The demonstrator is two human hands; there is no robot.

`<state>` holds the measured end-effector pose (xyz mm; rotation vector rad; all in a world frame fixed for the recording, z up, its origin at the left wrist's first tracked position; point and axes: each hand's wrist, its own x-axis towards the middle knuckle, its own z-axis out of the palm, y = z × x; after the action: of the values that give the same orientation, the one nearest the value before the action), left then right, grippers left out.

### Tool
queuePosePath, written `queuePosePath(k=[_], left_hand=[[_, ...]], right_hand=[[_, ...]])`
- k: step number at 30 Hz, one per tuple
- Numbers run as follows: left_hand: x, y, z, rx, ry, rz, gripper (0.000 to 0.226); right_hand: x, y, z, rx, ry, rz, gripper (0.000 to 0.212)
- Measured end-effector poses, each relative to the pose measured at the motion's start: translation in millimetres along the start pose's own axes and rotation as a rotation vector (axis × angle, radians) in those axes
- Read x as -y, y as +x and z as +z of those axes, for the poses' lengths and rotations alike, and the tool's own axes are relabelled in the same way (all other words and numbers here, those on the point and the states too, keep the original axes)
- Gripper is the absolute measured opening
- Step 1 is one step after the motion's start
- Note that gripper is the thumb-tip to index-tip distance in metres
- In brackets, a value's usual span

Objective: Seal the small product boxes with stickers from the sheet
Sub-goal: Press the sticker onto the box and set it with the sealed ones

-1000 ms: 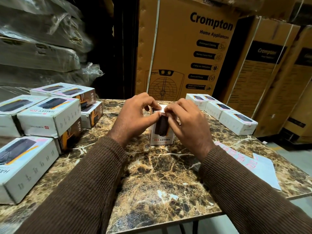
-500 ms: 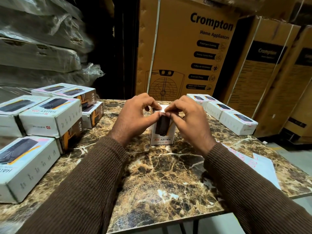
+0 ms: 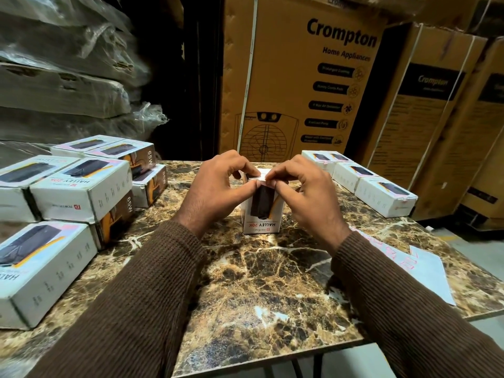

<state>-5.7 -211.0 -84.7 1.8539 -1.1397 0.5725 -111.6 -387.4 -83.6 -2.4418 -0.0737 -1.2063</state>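
Observation:
A small white product box (image 3: 262, 214) marked HALLEY 20K stands on end in the middle of the marble table (image 3: 259, 290). My left hand (image 3: 218, 188) grips its top left corner, thumb on the front face and fingers curled over the top. My right hand (image 3: 302, 195) pinches a small pale sticker (image 3: 263, 179) at the box's top front edge. The sticker sheet (image 3: 403, 257), white with pink marks, lies flat to the right, partly hidden by my right sleeve.
Several more product boxes are stacked at the left (image 3: 79, 186) and lined up at the back right (image 3: 381, 195). Large Crompton cartons (image 3: 305, 77) stand behind the table. Wrapped bundles (image 3: 60, 85) pile up at the far left. The table's front edge is near me.
My right fingers have shifted slightly up to the box's top front edge, where the sticker now shows. The box and my left hand stay in place.

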Motion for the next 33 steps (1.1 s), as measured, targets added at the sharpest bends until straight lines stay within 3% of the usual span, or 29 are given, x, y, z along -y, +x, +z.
queuePosePath(k=[13, 17, 21, 24, 33], left_hand=[[3, -3, 1, -0.045, 0.000, 0.010, 0.020], [2, -5, 4, -0.069, -0.018, -0.071, 0.032], [7, -11, 12, -0.059, -0.085, -0.315, 0.028], [10, -16, 21, -0.007, -0.016, -0.375, 0.017], [-8, -17, 26, -0.050, -0.168, -0.414, 0.009]], right_hand=[[-11, -4, 2, -0.054, 0.176, 0.010, 0.017], [-18, -5, 1, -0.122, 0.264, 0.088, 0.016], [-28, -13, 7, 0.068, 0.297, 0.278, 0.013], [-30, -19, 11, 0.192, 0.275, 0.364, 0.013], [-29, -17, 2, 0.115, 0.530, 0.478, 0.019]])
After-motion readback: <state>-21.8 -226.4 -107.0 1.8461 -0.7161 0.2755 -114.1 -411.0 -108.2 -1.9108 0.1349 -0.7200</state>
